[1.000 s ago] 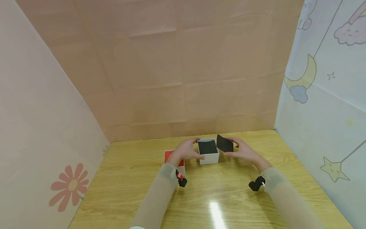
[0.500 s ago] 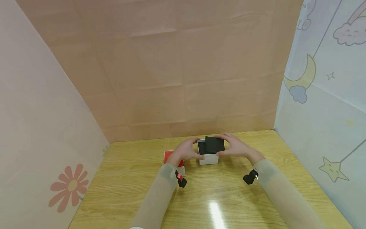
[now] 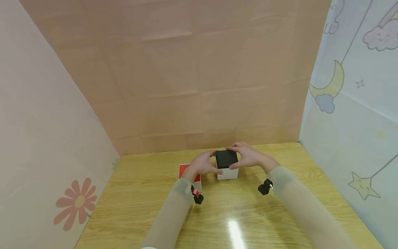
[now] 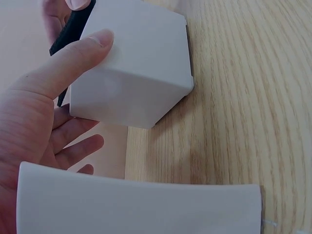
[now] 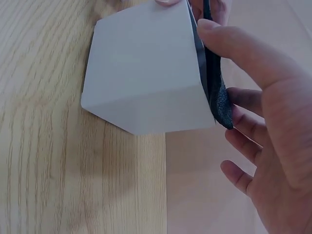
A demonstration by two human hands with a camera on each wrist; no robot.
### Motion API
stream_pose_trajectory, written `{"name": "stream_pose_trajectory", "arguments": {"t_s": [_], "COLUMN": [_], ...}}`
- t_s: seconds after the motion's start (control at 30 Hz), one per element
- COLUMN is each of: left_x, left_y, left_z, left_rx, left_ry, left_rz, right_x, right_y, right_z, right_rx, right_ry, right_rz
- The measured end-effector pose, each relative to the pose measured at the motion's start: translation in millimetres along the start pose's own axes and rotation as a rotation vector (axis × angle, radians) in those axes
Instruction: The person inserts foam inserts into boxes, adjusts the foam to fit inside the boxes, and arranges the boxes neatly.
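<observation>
From the head view the small white square cardboard box [image 3: 227, 171] sits mid-table, left hand [image 3: 202, 164] gripping its 9 o'clock side, while the wrist views show the right hand [image 5: 263, 122] pinching the black foam pad [image 5: 214, 83], best lowered level to avoid snagging the rim.

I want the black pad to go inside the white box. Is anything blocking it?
Nothing visible blocks it. The black foam pad already sits at the open top of the white box, pinched by the right hand. The left hand only holds the box's side.
</observation>
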State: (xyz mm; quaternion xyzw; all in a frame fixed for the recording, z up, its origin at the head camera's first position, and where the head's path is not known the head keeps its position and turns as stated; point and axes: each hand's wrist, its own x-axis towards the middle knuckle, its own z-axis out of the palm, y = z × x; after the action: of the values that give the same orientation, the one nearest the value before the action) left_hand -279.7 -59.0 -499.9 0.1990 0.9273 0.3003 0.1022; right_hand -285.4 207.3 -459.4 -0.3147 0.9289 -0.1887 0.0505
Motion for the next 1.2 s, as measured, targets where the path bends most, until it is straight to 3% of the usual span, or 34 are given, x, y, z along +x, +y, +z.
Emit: {"name": "stream_pose_trajectory", "arguments": {"t_s": [0.37, 0.87, 1.2], "left_x": [0.2, -2.4, -2.8], "left_y": [-0.9, 1.8, 2.5], "left_z": [-0.5, -2.1, -3.3], "left_rx": [-0.018, -0.005, 0.009], "left_ry": [-0.007, -0.008, -0.007], "left_rz": [0.005, 0.003, 0.000], "right_x": [3.7, 2.2, -4.1], "right_y": [-3.3, -5.2, 2.1], "right_z": [0.9, 5.5, 11.3], "right_rx": [0.000, 0.060, 0.146], "right_ry": [-0.015, 0.030, 0.013], "right_rz": [-0.005, -0.026, 0.023]}}
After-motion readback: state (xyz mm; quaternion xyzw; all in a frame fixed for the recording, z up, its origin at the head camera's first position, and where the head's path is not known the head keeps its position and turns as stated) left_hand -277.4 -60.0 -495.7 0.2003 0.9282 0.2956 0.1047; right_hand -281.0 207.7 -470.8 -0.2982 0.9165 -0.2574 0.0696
